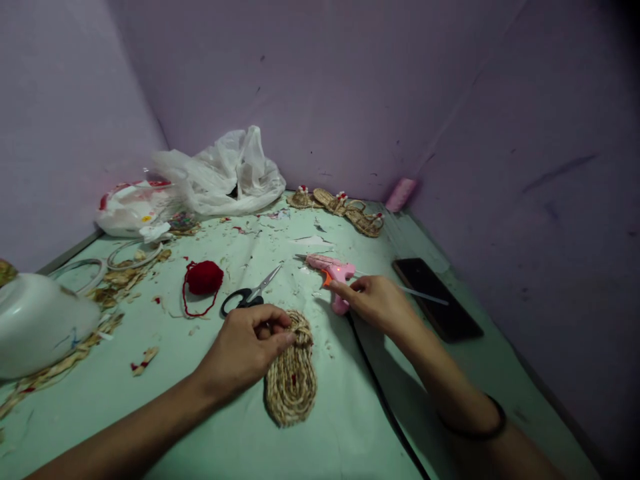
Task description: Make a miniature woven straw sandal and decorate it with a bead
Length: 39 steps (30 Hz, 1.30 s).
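Half curled, the left hand (247, 341) is laid against the left edge of the woven slipper (290, 395), its thumb and forefinger brought close together at the strap (302, 331); whether the strap is pinched or merely touched cannot be told. By this contact the slipper, which lies flat between the hands, is presumably steadied. Beyond the slipper's left side, scissors (257, 291) are set with blades pointed away, perhaps for safety. Beyond the slipper to the right, a pink glue gun (341, 269) is laid on its side, nozzle turned left, its handle apparently placed for easy reach. At that handle the right hand (383, 303) is partly open, one digit laid by the orange trigger (327, 277); how firmly the gun is grasped cannot be made out. Farther right of the slipper, a dark phone (443, 319) is crossed by the pale glue stick (425, 296).
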Each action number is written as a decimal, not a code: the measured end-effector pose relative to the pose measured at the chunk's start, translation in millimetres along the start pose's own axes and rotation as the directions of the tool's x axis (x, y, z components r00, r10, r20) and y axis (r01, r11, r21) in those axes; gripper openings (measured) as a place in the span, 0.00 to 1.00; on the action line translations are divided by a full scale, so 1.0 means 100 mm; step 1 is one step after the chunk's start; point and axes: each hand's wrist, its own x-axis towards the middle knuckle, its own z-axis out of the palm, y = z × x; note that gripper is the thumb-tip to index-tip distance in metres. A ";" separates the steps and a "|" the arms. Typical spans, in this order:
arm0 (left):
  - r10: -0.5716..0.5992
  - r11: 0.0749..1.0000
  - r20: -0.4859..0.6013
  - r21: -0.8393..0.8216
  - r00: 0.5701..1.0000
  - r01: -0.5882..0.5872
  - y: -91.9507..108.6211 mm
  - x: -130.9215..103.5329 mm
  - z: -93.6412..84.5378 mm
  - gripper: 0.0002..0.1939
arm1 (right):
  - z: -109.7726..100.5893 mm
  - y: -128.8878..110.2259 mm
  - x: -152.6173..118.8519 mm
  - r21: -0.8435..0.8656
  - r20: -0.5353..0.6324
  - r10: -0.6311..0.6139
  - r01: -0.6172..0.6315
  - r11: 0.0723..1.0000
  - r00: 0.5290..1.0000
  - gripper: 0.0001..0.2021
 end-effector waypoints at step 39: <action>0.144 0.985 -0.134 0.117 0.981 -0.129 -0.09 -0.04 0.03 0.07 | 0.12 0.50 -1.05 0.683 0.072 -0.016 -0.038 0.729 0.997 0.14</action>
